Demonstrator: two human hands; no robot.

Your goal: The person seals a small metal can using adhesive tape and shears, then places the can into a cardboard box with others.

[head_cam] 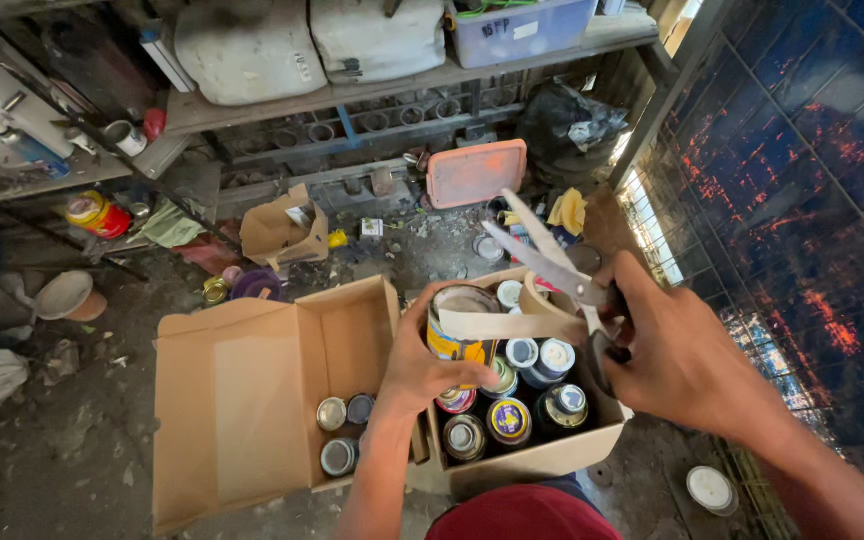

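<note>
Your left hand [422, 365] is wrapped around a can [460, 325] with a yellow label, fingers curled tight about its side, and it holds the can just above the small cardboard box [542, 455] at the centre of the view. A pale strip of tape [512, 322] runs off the can's top towards 3 o'clock and loops back there. Your right hand [677, 360] sits at 3 o'clock from the can, fingers closed through the handles of a pair of scissors [552, 262]. The blades stand apart, pointing up towards 11 o'clock, just above the strip and, as far as the view shows, not biting into it.

Judging by that, the strip is not yet cut: it looks whole from can to loop. The can is out of the box, while several other cans [508, 418] stand packed upright inside, lids up. At 9 o'clock a larger open box [242, 400] lies with its flaps spread, and a few more cans [340, 432] sit in its near corner; most of it is bare cardboard. So the cutting remains, and whether more cans are to be handled you cannot tell.

At 12 o'clock a shelf [282, 100] carries plastic jugs, with an orange lid [474, 172] leaning below it. The dirt floor [72, 440] is strewn with rags and scraps.
</note>
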